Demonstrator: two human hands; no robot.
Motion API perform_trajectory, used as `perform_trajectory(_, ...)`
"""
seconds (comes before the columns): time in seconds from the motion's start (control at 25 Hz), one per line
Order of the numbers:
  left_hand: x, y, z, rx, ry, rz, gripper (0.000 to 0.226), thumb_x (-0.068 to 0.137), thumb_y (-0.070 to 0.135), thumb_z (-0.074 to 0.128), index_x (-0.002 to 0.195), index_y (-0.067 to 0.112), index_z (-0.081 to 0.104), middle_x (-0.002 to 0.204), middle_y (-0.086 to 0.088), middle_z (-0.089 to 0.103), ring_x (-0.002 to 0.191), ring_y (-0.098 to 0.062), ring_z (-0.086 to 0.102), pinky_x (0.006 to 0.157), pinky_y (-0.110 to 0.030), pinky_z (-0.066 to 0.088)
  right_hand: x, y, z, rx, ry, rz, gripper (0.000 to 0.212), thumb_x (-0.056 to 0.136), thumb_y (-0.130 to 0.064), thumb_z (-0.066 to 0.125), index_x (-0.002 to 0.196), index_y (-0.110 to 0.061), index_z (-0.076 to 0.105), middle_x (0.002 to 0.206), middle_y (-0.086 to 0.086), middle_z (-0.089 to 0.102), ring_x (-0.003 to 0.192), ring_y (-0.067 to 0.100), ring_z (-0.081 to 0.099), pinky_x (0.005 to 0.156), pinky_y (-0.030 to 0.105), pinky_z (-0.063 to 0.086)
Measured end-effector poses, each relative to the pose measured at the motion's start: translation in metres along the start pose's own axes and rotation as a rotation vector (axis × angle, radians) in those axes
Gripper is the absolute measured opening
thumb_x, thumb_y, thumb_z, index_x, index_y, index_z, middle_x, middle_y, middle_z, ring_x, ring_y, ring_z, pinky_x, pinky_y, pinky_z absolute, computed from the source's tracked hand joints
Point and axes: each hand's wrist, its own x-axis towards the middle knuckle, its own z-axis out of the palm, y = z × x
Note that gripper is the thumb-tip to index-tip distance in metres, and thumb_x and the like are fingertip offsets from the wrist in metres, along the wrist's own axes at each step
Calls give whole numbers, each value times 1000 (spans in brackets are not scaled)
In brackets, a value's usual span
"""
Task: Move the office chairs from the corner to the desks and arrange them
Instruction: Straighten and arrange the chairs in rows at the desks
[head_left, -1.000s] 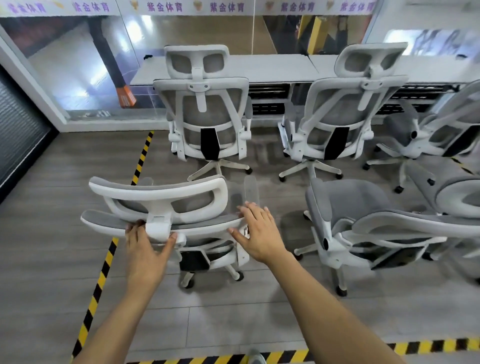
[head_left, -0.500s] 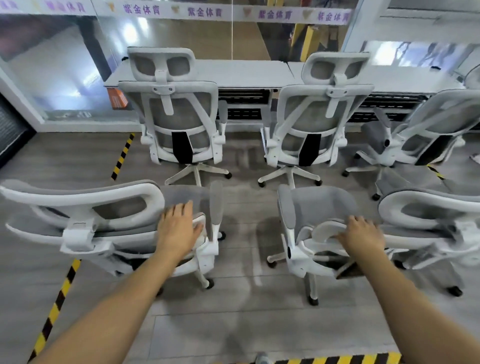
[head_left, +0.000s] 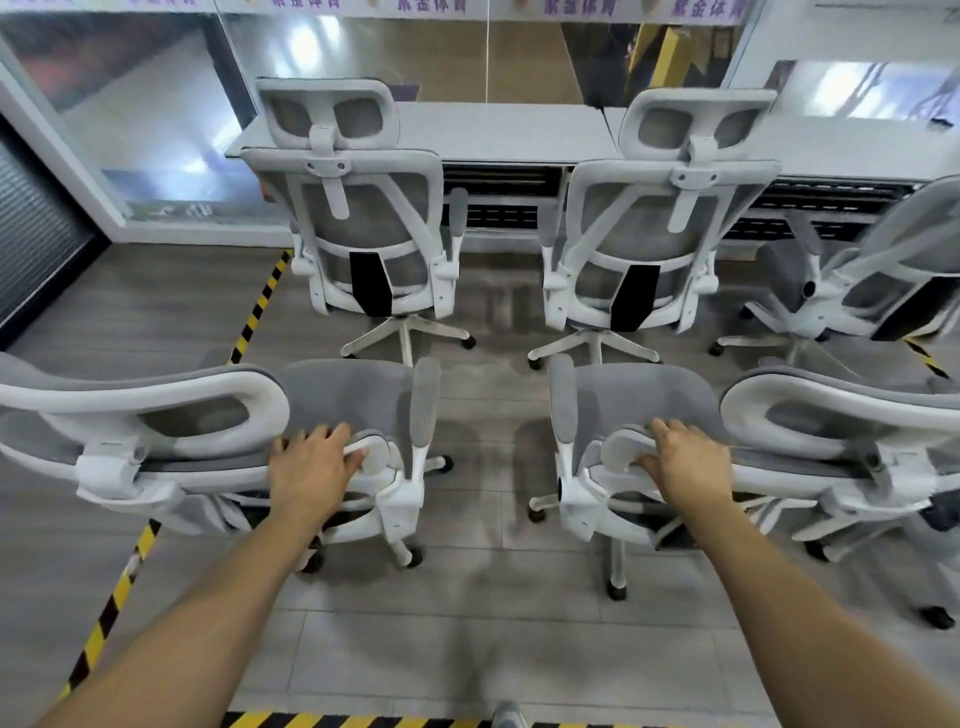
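Two white-framed, grey-mesh office chairs stand close in front of me. On the near left chair (head_left: 343, 389), my left hand (head_left: 311, 465) grips the right top corner of the backrest. On the near right chair (head_left: 639, 395), my right hand (head_left: 680, 462) grips the left top corner of the backrest. Farther off, two more chairs, the far left chair (head_left: 363, 218) and the far right chair (head_left: 649, 228), face the white desks (head_left: 498, 132) with their backs to me.
Another chair (head_left: 841, 291) stands turned sideways at the right. Yellow-black floor tape (head_left: 254, 312) runs down the left side, and more of it (head_left: 332, 719) crosses the floor near my feet. A glass wall rises behind the desks. A narrow strip of grey floor separates the two chair rows.
My left hand slid from the left chair's headrest to its backrest corner. My right hand left that chair and took hold of the right chair. The view shifted right.
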Motion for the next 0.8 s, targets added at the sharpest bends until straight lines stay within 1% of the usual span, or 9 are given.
perform_trajectory(0.12,1,1,-2,0,-13,0,27,94,50,51,102,26,58,99,-2,68,96,-32,62,84,-45,38,12,-4,-1,-39,-22,27,29,92,-42,61,112,-21,56,108,1,65,100,26,63,69,34,40)
perform_trajectory(0.24,2,0,-2,2,-12,-2,27,94,51,51,103,26,59,100,-3,68,96,-32,62,84,-45,38,16,-8,2,-44,-33,45,28,94,-41,58,114,-22,54,111,0,64,102,26,63,74,36,40)
perform_trajectory(0.44,4,2,-4,22,-4,-8,31,95,51,48,112,28,61,105,-3,67,100,-32,59,85,-44,35,12,-9,4,-60,-12,61,25,95,-38,57,113,-21,54,111,1,64,103,28,63,83,38,43)
perform_trajectory(0.56,11,2,-9,36,-56,-13,33,97,54,42,117,31,57,114,-1,66,107,-31,57,88,-44,33,2,-9,5,-58,-29,91,26,96,-39,57,115,-22,53,114,0,64,107,27,62,88,39,42)
perform_trajectory(0.68,10,3,-9,52,-74,-16,33,98,54,41,116,32,57,113,-1,66,108,-31,56,88,-44,32,-8,-7,7,-57,-17,116,28,95,-40,58,116,-23,53,113,-1,64,107,26,62,90,41,42)
perform_trajectory(0.8,2,1,-5,41,-55,-13,32,97,52,45,113,29,59,110,-3,67,105,-33,57,88,-45,33,-14,-7,10,-56,3,118,28,93,-39,61,115,-23,54,112,-1,64,107,26,61,90,41,43)
